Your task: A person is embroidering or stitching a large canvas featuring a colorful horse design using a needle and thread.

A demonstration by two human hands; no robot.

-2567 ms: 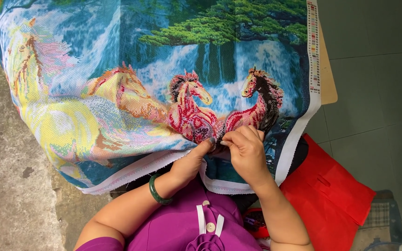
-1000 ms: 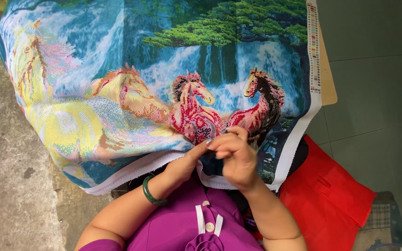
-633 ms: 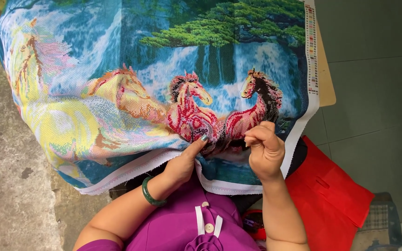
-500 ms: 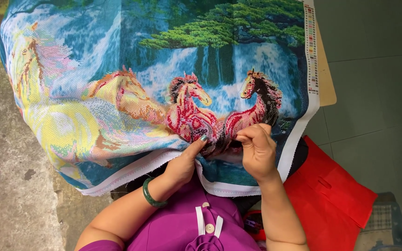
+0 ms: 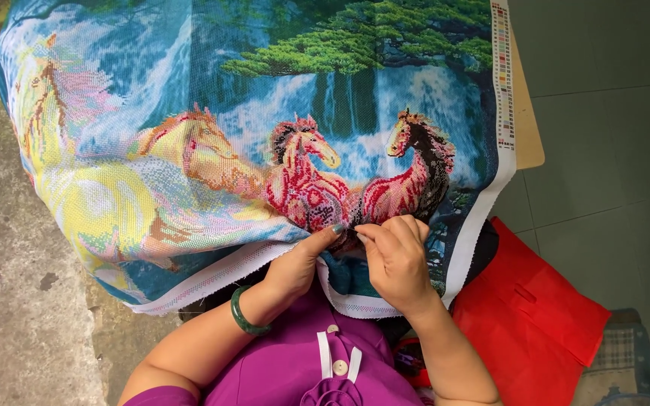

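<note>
- The left hand [image 5: 295, 263] pinches the near edge of the horse-patterned embroidery cloth [image 5: 250, 150], thumb on top; a slack grip could pucker the weave.
- The right hand [image 5: 394, 259] has its fingertips pressed together at the stitching; a slip could prick the thumb.
- Needle and thread are too small to make out; the cloth's underside is hidden.

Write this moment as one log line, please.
left hand: thumb pressing canvas | right hand: fingertips pinched at horse stitching | needle: too small to tell
</note>
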